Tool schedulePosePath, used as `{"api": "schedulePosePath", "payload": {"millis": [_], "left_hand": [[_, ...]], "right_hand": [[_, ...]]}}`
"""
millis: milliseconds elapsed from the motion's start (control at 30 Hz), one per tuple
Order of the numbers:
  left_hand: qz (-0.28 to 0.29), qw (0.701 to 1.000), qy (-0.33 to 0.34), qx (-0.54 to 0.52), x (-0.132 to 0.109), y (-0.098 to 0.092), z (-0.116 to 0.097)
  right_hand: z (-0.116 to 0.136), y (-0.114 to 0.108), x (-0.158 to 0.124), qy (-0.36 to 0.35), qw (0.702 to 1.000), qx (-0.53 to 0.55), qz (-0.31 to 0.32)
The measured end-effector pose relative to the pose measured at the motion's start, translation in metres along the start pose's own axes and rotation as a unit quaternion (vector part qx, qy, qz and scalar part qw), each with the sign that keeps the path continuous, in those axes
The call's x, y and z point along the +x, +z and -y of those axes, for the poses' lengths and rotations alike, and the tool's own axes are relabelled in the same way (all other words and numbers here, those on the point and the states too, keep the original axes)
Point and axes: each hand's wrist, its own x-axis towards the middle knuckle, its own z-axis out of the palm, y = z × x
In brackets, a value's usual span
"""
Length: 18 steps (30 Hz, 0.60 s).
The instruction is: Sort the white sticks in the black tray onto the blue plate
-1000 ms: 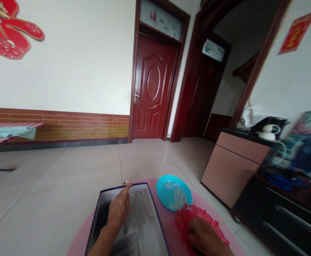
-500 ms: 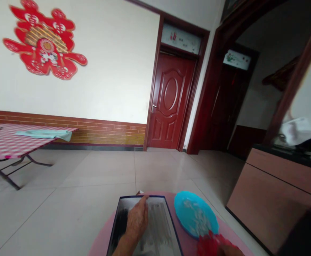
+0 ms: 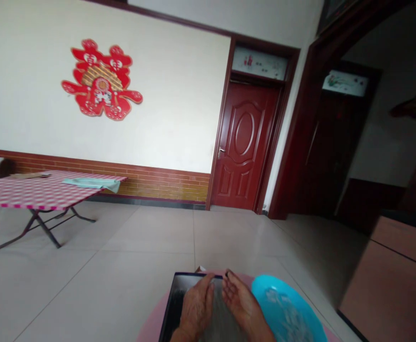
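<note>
Both my hands are over a shallow box with a dark blue rim [image 3: 181, 274]. It holds a black area at the left and grey, see-through strips. My left hand [image 3: 197, 306] is back-up over the box's middle, its fingers drawn together near the far rim. Close by on the right, my right hand [image 3: 241, 301] has its palm turned inward and its fingers bent. A tiny dark spot shows at its fingertips; I cannot tell what it is. Right of that hand stands a bright blue plastic dish [image 3: 265, 285] with several clear small pieces inside.
Box and dish stand on a round pink surface [image 3: 152, 320]. A folding table with a checked cover [image 3: 25, 192] is at the left, a light green cloth [image 3: 93, 183] on it. At the right stands a brownish-pink cabinet [image 3: 389, 280]. Beyond the tiled floor is a red door [image 3: 245, 142].
My right hand has come from beside the dish, by something red, to the box near my left hand. The red thing has left view. The camera has turned somewhat left.
</note>
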Motion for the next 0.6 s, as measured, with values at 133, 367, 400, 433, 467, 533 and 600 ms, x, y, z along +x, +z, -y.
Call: {"api": "schedulePosePath", "payload": {"millis": [133, 367, 400, 433, 467, 533, 600], "left_hand": [[0.013, 1.0, 0.016, 0.01, 0.0, 0.004, -0.002], [0.055, 0.998, -0.002, 0.011, 0.001, -0.002, -0.012], [0.06, 0.998, -0.004, 0.012, 0.001, -0.003, -0.012], [0.065, 0.998, -0.006, 0.013, 0.001, -0.003, -0.012], [0.07, 0.997, -0.008, 0.014, 0.001, -0.004, -0.012], [0.077, 0.997, -0.01, 0.016, 0.001, -0.004, -0.011], [0.078, 0.997, -0.005, 0.014, 0.001, -0.003, -0.011]], "right_hand": [[-0.023, 0.001, 0.004, 0.078, 0.993, 0.087, 0.031], [-0.025, 0.005, -0.008, 0.081, 0.986, 0.121, 0.075], [-0.026, 0.005, -0.009, 0.083, 0.986, 0.124, 0.073], [-0.026, 0.005, -0.009, 0.083, 0.986, 0.124, 0.071], [-0.027, 0.004, -0.009, 0.08, 0.987, 0.121, 0.071], [-0.029, 0.002, -0.009, 0.07, 0.989, 0.105, 0.071], [-0.031, 0.0, -0.009, 0.055, 0.994, 0.07, 0.064]]}}
